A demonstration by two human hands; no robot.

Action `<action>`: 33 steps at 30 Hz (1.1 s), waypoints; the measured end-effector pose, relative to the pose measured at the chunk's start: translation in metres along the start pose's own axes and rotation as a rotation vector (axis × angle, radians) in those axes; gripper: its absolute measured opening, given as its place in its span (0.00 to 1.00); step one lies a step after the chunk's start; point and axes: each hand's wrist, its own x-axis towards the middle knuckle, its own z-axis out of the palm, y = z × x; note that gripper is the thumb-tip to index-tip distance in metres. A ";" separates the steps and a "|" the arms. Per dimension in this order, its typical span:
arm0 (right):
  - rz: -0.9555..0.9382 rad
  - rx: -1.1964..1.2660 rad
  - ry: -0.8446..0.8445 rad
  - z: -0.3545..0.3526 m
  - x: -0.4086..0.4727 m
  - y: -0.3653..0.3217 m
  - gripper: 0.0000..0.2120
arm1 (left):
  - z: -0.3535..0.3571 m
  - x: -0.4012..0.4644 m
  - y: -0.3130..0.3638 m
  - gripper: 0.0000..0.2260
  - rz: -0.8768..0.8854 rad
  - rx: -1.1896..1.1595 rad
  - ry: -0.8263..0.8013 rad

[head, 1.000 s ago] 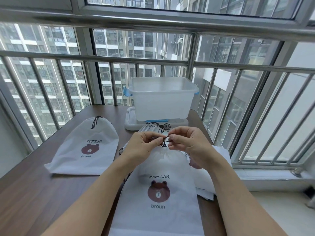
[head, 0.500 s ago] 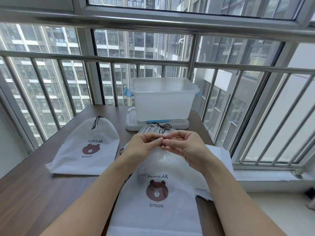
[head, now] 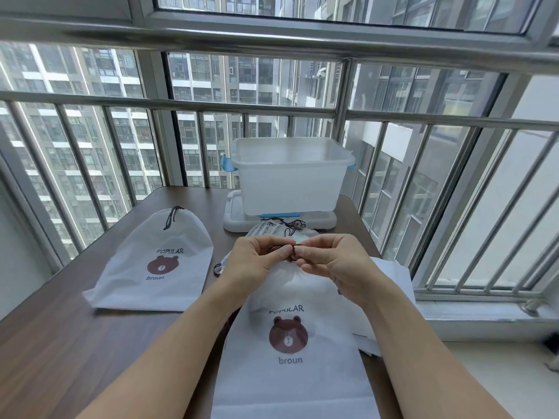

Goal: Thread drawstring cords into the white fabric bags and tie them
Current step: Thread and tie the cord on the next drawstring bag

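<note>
A white fabric bag with a brown bear print lies in front of me, its gathered mouth raised between my hands. My left hand and my right hand meet above the bag's mouth, and each pinches the dark brown drawstring cord with thumb and forefinger. Most of the cord is hidden by my fingers. A second white bag lies flat to the left, its mouth drawn closed with a dark cord.
A translucent plastic bin stands on its lid at the table's far edge. Loose dark cords and more white bags lie behind and right of my hands. Window bars ring the wooden table.
My hands have stayed together at the bag's mouth, fingers shifting slightly on the cord. The bag has barely moved.
</note>
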 end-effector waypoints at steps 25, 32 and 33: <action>-0.327 -0.568 0.002 0.002 0.013 0.014 0.02 | -0.002 -0.003 0.008 0.06 -0.013 -0.090 -0.023; -0.435 -0.710 0.005 -0.001 0.015 0.015 0.06 | -0.006 0.001 0.004 0.06 0.054 0.062 -0.035; -0.455 -0.737 0.017 -0.001 0.014 0.015 0.07 | -0.006 0.001 0.004 0.06 0.064 0.077 -0.043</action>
